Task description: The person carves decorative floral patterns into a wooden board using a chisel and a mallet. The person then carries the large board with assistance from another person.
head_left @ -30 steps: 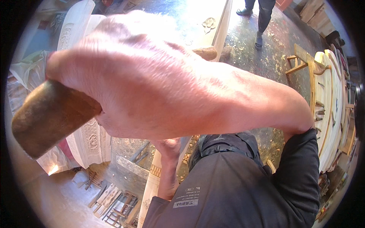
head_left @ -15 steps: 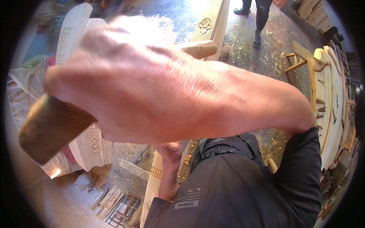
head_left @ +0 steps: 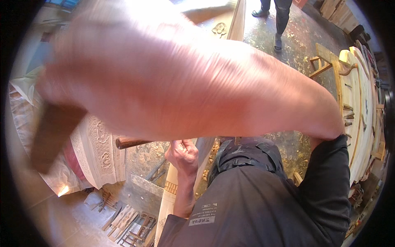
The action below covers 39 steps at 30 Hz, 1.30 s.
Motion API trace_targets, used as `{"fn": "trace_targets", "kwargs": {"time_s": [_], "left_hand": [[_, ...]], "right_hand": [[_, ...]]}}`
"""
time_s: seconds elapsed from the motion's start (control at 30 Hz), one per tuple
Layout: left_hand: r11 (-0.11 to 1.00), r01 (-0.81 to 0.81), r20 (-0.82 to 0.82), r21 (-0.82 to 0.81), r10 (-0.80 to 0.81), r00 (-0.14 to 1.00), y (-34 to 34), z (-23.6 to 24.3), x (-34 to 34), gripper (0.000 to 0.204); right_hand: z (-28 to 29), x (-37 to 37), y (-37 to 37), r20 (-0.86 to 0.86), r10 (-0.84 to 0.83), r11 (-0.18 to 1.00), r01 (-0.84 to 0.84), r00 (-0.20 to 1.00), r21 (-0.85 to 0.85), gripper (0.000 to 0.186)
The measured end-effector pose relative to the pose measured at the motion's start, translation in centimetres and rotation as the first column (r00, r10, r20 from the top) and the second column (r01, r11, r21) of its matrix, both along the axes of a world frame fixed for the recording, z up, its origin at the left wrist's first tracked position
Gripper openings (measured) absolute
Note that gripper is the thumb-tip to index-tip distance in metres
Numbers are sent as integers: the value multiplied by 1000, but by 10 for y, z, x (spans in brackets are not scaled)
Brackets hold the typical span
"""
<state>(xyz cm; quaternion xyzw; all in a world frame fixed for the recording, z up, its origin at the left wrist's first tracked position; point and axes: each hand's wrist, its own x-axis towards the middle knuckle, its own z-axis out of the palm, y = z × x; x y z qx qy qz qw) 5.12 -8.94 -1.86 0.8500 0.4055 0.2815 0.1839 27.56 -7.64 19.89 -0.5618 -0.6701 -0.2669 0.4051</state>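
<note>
My right forearm crosses the view from the right. Blurred and close to the camera, my right hand (head_left: 86, 66) is wrapped round a wooden mallet (head_left: 57, 136), whose brown block end sticks out below the fist. Beneath that forearm my left hand (head_left: 184, 154) is closed in a fist above a long pale plank (head_left: 163, 214). A dark round wooden handle (head_left: 131, 143), seemingly a chisel's, points toward the left fist; its blade and the grip are partly hidden by my forearm. Notched carving (head_left: 170, 187) marks the plank near my left wrist, and a carved flower (head_left: 220, 29) its far part.
Carved pale panels (head_left: 98, 152) lean at left beside draped sheeting (head_left: 24, 90). Several hand tools (head_left: 131, 228) and wood pieces lie at lower left. At right, a bench (head_left: 354, 123) holds curved boards and chisels. Another person's legs (head_left: 282, 18) stand at the far side. Shavings litter the floor.
My right hand and the mallet have moved up, closer to the camera and more blurred. The dark handle and more of my left fist have come into view beneath my forearm.
</note>
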Motion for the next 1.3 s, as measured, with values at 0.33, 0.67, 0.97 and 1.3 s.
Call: {"fn": "trace_targets", "kwargs": {"time_s": [0.33,0.67,0.97,1.3], "left_hand": [[999,25,21,22,-25,999,2,-1,2,24],[985,57,531,-162,38,847,-12,23,-23,6],[900,-70,615,-430,349,708,7,26,-44,15],[846,0,597,-534,377,708,16,25,-32,14]], "right_hand": [[2,-2,-21,229,128,947,-50,965,-316,11],[-38,26,-31,-445,123,991,-133,887,8,43],[-177,37,-124,-887,-418,871,-193,195,-453,51],[-257,7,-196,-760,-640,763,-219,-118,-608,38]]}}
